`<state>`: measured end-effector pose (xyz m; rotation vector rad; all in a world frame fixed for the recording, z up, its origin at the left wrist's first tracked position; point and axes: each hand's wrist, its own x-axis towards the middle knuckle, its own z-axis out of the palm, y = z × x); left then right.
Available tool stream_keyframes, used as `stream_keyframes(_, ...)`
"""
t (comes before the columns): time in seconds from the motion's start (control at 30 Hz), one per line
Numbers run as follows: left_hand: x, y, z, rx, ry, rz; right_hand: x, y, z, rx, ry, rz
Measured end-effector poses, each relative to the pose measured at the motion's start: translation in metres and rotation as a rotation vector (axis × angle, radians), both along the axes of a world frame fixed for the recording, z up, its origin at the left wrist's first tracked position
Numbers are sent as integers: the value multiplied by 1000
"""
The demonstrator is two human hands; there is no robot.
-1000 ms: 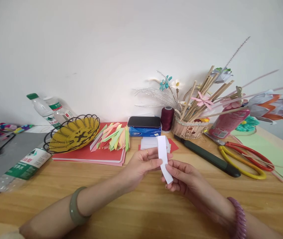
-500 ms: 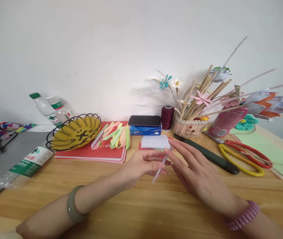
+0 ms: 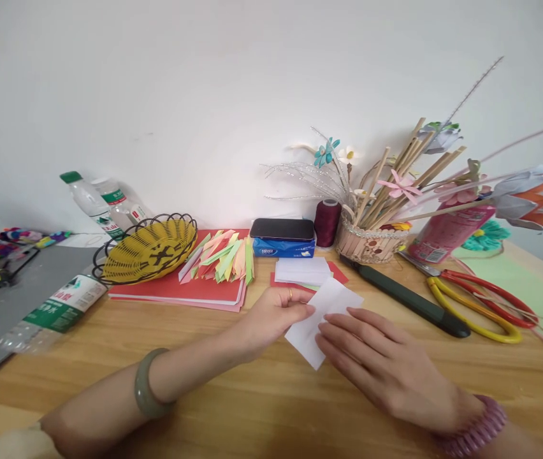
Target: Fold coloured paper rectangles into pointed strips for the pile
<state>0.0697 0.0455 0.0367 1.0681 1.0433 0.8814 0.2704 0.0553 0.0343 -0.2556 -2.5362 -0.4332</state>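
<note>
A small white sheet of paper [image 3: 318, 344] is tilted above the wooden table [image 3: 233, 408], its broad face showing. My left hand [image 3: 271, 319] pinches its left edge between thumb and fingers. My right hand [image 3: 386, 357] lies over the right side of the sheet, fingers stretched out and resting on it, not pinching. Behind the sheet, a stack of white paper [image 3: 300, 270] sits on red paper [image 3: 340, 272]. Behind that stack, a black phone [image 3: 282, 230] rests on a blue tissue pack [image 3: 281, 248].
To the left are a yellow basket [image 3: 150, 252], folded paper strips [image 3: 226, 257] on red sheets [image 3: 171, 290] and a plastic bottle [image 3: 61, 312]. To the right lie a dark green cutter [image 3: 410, 296], scissors [image 3: 472, 312] and a flower basket [image 3: 371, 245]. Purple thread [image 3: 327, 223] stands behind.
The sheet was seen nearly edge-on and now shows its broad face. My right hand has moved down onto it. The view has shifted slightly.
</note>
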Motion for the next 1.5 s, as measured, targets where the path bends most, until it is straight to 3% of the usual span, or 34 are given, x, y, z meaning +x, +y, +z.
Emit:
stream_keyframes(0.13,-7,-2,-6,170,158,11,-7,1,-5,-110,-77,-30)
stream_keyframes(0.2,-13,-7,-9,502,399,-41,-9,1,-10,-193,-105,-65)
stream_keyframes(0.3,-24,-14,-16,1065,812,-234,-9,3,-17,-271,-130,-85)
stream_keyframes(0.4,-32,-19,-27,1326,1047,-319,-7,4,-21,-326,-130,-92)
stream_keyframes(0.5,-39,-22,-35,1457,1107,-345,-7,4,-22,-334,-113,-94)
stream_keyframes(0.73,-42,-26,-30,1497,1143,-332,-15,-1,-17,-403,-142,-87)
stream_keyframes(0.93,-41,-30,-33,1481,1128,-309,-17,-1,-16,-834,-81,-147)
stream_keyframes(1.03,-38,-33,-39,1425,1103,-302,-19,0,-20,-960,-25,-227)
stream_keyframes(1.2,-31,-36,-43,1351,1102,-279,-24,-3,-27,-958,32,-326)
stream_keyframes(1.5,-33,-35,-29,1398,1120,-303,-27,-5,-27,-915,54,-341)
